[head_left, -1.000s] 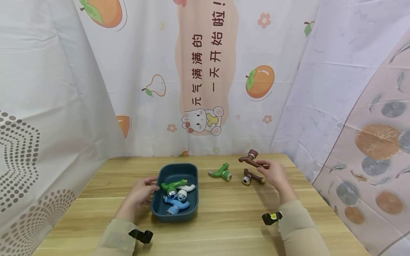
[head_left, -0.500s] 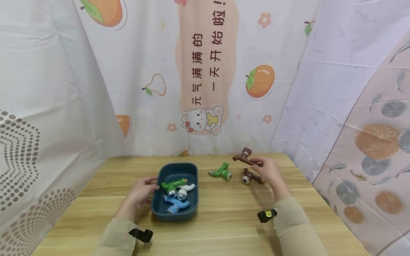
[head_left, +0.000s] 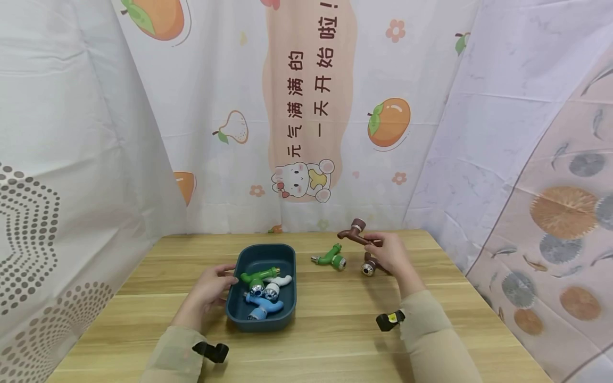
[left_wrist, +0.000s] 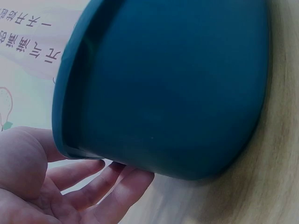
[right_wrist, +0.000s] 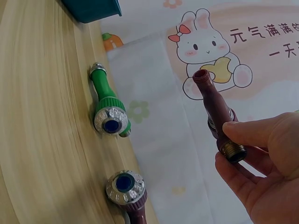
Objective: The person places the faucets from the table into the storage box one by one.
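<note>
Right grip (head_left: 390, 252) pinches a brown tap (head_left: 355, 232); the curtain (head_left: 306, 106) reads "元气满满的 一天开始啦!"

A brown tap (head_left: 355, 235) with a brass-threaded end tilts above the tabletop (head_left: 335, 324), pinched by the right-hand fingers (right_wrist: 233, 176). The teal basin (head_left: 261, 325) stands upright, holding a green tap (head_left: 261, 275), a white tap (head_left: 281, 281) and a blue tap (head_left: 266, 305).
</note>
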`<move>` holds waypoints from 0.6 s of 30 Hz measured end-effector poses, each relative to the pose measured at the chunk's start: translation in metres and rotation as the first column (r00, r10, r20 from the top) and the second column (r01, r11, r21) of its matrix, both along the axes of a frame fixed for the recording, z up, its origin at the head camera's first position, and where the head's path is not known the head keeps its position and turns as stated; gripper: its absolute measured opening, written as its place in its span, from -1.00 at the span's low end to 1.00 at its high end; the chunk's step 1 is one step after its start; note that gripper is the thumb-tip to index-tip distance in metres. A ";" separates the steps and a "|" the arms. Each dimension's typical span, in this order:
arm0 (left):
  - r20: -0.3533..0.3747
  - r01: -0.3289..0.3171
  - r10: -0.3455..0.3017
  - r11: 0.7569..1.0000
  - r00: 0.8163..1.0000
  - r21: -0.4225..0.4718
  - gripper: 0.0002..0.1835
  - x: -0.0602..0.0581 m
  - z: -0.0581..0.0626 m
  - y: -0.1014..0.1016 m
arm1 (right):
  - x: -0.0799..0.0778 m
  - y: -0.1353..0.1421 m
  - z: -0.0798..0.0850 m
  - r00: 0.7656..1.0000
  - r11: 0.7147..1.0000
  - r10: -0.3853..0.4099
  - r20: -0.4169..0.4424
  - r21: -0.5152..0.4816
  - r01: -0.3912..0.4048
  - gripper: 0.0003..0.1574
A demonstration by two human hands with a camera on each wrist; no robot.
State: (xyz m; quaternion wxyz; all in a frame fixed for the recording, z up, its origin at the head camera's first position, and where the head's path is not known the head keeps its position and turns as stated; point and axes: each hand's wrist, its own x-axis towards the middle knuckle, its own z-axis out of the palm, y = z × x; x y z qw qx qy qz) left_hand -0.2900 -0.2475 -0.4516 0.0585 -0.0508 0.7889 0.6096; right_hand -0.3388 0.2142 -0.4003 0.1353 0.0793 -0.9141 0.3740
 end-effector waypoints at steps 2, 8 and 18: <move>0.001 0.000 0.000 1.000 1.000 0.001 -0.44 0.000 0.000 0.000 | 0.000 -0.003 0.000 1.000 1.000 0.005 0.000 -0.001 -0.005 -0.62; 0.003 0.000 0.000 1.000 1.000 -0.006 -0.43 -0.001 0.000 -0.001 | -0.003 -0.014 0.002 0.999 0.999 0.035 -0.020 -0.014 -0.035 -0.65; -0.007 0.000 0.000 1.000 1.000 -0.017 -0.43 0.000 0.000 0.000 | -0.002 -0.031 0.005 0.999 0.999 0.044 0.015 -0.031 -0.044 -0.67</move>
